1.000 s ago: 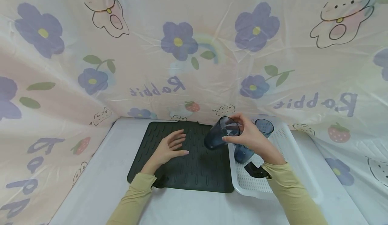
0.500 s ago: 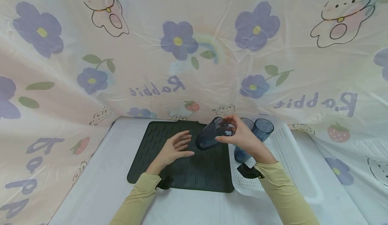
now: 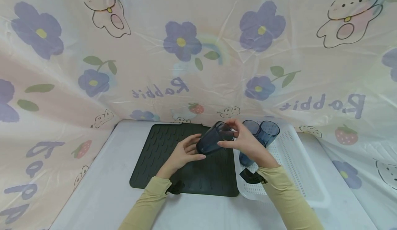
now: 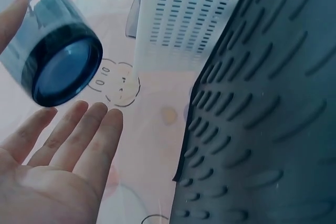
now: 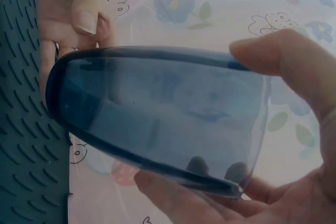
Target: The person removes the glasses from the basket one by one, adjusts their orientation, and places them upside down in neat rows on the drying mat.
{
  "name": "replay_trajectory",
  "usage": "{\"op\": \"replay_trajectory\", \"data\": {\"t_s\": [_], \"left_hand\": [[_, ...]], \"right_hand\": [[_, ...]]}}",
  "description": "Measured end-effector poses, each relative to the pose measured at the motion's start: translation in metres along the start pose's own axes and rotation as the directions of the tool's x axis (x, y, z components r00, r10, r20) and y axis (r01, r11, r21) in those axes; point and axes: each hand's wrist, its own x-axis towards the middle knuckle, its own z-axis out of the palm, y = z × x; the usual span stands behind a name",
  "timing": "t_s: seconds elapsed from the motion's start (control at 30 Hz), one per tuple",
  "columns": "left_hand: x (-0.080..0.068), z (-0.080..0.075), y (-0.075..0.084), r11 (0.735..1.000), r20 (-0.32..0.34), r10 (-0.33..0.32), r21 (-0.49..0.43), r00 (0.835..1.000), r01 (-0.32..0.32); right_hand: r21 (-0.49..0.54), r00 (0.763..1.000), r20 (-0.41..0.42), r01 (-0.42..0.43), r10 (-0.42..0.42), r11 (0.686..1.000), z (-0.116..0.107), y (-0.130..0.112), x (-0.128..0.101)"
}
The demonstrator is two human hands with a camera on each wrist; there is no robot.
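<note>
The right hand (image 3: 248, 144) holds a cup (image 3: 214, 142) of smooth, translucent blue plastic, its fingers (image 5: 286, 56) curled round the rim end with the thumb beneath; the cup is a plain tapered cylinder with a thick round base, tilted nearly on its side in the air above the mat (image 3: 173, 154). The left hand (image 3: 183, 154) lies open under the base, fingers (image 4: 79, 135) straight and close together; whether they touch the base is hard to tell from the head view, though the left wrist view shows a small gap.

The mat is dark, matte and rubbery (a rounded rectangle, ribbed all over with short raised dashes), flat on the white counter (image 3: 102, 188). Just beside it on the right sits one white plastic tray (image 3: 297, 164), rectangular, with rows of fine slots in its floor.

Counted: three blue cups, one held and two more cups (image 3: 263, 132) upright in the tray, touching each other; one mat; one tray. Thin glossy sheeting (image 3: 198, 51) printed with flowers and rabbits hangs behind.
</note>
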Motion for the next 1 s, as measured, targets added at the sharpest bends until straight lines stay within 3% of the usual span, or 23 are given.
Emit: {"op": "replay_trajectory", "data": {"t_s": [0.37,0.73,1.0], "left_hand": [[0.005,0.01,0.0,1.0,-0.001,-0.021,0.019,1.0,0.021],[0.007,0.013,-0.005,0.999,-0.052,-0.017,0.027,0.999,0.018],[0.012,0.003,-0.033,0.999,-0.113,-0.03,0.026,0.993,0.033]], "right_hand": [[-0.003,1.0,0.005,-0.009,0.009,1.0,-0.001,0.004,0.0],[0.028,1.0,0.012,-0.002,0.001,1.0,0.0,0.009,0.0],[0.013,0.998,0.042,-0.038,0.037,0.999,0.002,0.015,0.0]]}}
